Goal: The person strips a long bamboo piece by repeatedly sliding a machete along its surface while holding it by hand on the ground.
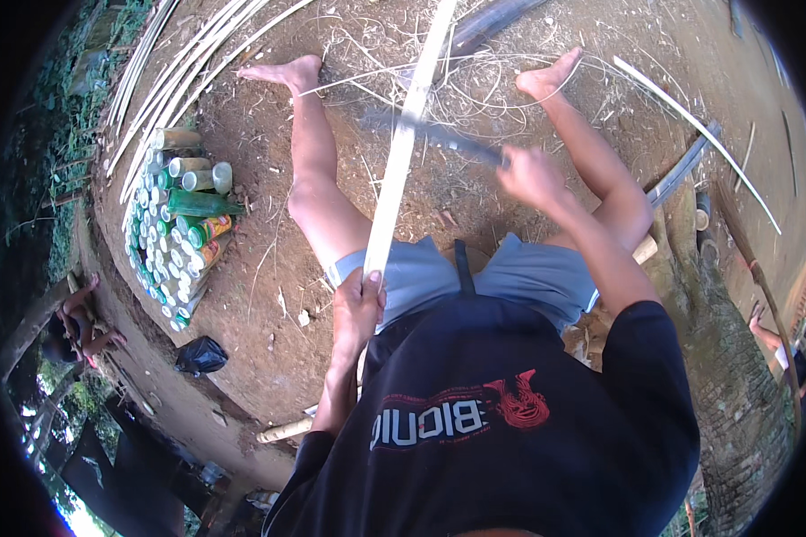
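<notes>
My left hand [358, 309] is closed around the near end of a long pale split-bamboo strip [392, 183], close to my left thigh. The strip slants away from me between my bare legs and runs out past the far edge of the view. In my right hand [535, 183] is the handle of a machete [461, 143], its dark blade smeared by motion. The blade points left and crosses the strip well beyond my left hand; whether it touches the strip I cannot tell. Thin curled shavings [484, 85] lie on the dirt around my feet.
Long bamboo strips [184, 76] lie at the far left, above a pile of bottles [166, 242]. A black plastic bag [201, 355] rests nearby. A dark pole [488, 27] lies ahead. On the right are a loose strip [707, 139] and a thick log [734, 376]. People sit at both sides.
</notes>
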{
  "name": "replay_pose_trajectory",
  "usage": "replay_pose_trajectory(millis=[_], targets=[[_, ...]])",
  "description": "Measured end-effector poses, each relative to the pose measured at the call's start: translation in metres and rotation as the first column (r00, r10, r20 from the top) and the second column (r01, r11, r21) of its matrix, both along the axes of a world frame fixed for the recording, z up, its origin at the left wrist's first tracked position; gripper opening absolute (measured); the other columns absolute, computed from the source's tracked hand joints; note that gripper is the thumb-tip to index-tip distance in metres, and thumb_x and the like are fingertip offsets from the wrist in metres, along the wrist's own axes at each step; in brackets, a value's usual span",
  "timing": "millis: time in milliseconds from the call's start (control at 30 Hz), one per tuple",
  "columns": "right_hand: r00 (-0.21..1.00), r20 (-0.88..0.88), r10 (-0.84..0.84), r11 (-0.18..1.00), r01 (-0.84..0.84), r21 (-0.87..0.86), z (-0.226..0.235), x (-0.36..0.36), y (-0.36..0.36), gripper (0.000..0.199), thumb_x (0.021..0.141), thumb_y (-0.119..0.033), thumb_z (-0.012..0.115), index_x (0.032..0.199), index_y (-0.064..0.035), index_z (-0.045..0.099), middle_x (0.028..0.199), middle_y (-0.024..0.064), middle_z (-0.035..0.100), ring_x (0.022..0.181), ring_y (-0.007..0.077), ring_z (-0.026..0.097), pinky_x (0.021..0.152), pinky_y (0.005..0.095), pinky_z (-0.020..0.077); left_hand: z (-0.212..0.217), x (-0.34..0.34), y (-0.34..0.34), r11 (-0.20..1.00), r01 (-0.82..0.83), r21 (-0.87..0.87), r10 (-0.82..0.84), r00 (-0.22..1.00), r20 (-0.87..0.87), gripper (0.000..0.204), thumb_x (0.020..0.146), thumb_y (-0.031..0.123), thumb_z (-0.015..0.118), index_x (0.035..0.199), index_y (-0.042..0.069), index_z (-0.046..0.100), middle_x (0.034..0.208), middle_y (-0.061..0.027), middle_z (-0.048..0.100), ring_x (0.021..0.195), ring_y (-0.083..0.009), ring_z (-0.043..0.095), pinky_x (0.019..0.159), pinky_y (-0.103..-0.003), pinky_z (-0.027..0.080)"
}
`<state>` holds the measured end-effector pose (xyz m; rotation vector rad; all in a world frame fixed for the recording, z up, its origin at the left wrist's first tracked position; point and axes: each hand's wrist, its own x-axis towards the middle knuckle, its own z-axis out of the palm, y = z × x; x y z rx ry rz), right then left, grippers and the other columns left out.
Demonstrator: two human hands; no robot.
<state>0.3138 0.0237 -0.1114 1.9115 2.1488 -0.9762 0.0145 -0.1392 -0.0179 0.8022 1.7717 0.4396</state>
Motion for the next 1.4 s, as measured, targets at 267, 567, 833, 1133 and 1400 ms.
replay_pose_trajectory(millis=[267, 567, 833, 1133, 1400], targets=[[0.998, -0.006, 0.056, 0.992, -0.055, 0.111, 0.002, 0.0, 0.011, 0.02, 0.082, -0.022, 0.065, 0.093, -0.0058, 0.063, 0.072, 0.0188, 0.067, 0.067, 0.0384, 0.068, 0.061, 0.0514, 0.0541, -0.001, 0.007, -0.006, 0.998, 0.053, 0.015, -0.05, 0.988, -0.146, 0.031, 0.1, 0.023, 0.049, 0.077, 0.003, 0.054, 0.053, -0.0037, 0.051, 0.043, -0.0126, 0.048, 0.044, -0.031, 0.039], [0.998, 0.01, 0.07, 0.997, -0.07, -0.017, -0.002, 0.005, 0.019, 0.022, 0.083, -0.019, 0.06, 0.099, -0.0051, 0.066, 0.075, 0.0202, 0.068, 0.07, 0.036, 0.069, 0.064, 0.0481, 0.0561, 0.003, 0.012, 0.0, 0.994, 0.104, 0.028, -0.094, 0.962, -0.257, 0.027, 0.097, 0.019, 0.052, 0.077, 0.001, 0.056, 0.055, -0.0081, 0.055, 0.049, -0.0184, 0.054, 0.05, -0.036, 0.043], [0.992, -0.003, -0.124, 0.992, 0.124, 0.008, -0.021, 0.02, 0.048, 0.027, 0.084, -0.018, 0.058, 0.103, 0.0005, 0.065, 0.074, 0.0228, 0.068, 0.074, 0.0373, 0.07, 0.07, 0.0507, 0.055, 0.0, 0.006, -0.015, 0.997, 0.066, 0.044, -0.055, 0.975, -0.217, 0.026, 0.098, 0.018, 0.052, 0.08, 0.0, 0.057, 0.055, -0.0051, 0.054, 0.047, -0.0135, 0.051, 0.047, -0.032, 0.04], [0.946, -0.192, 0.26, 0.929, -0.191, 0.317, 0.013, -0.03, -0.076, 0.013, 0.073, -0.028, 0.067, 0.081, -0.0193, 0.06, 0.057, 0.0072, 0.063, 0.053, 0.028, 0.065, 0.045, 0.044, 0.0466, 0.001, -0.003, -0.001, 0.986, -0.09, -0.143, 0.127, 0.952, 0.279, 0.03, 0.102, 0.027, 0.047, 0.088, 0.002, 0.057, 0.06, -0.002, 0.049, 0.045, -0.01, 0.044, 0.042, -0.023, 0.036], [0.969, -0.24, 0.055, 0.989, -0.021, 0.143, 0.004, -0.001, -0.033, 0.017, 0.083, -0.02, 0.06, 0.091, -0.0054, 0.065, 0.068, 0.0176, 0.066, 0.064, 0.0341, 0.068, 0.058, 0.0483, 0.0533, 0.003, -0.007, -0.001, 0.971, -0.109, -0.212, 0.176, 0.927, 0.331, 0.03, 0.102, 0.028, 0.048, 0.089, 0.003, 0.057, 0.06, -0.0015, 0.049, 0.045, -0.0096, 0.043, 0.041, -0.023, 0.036]])
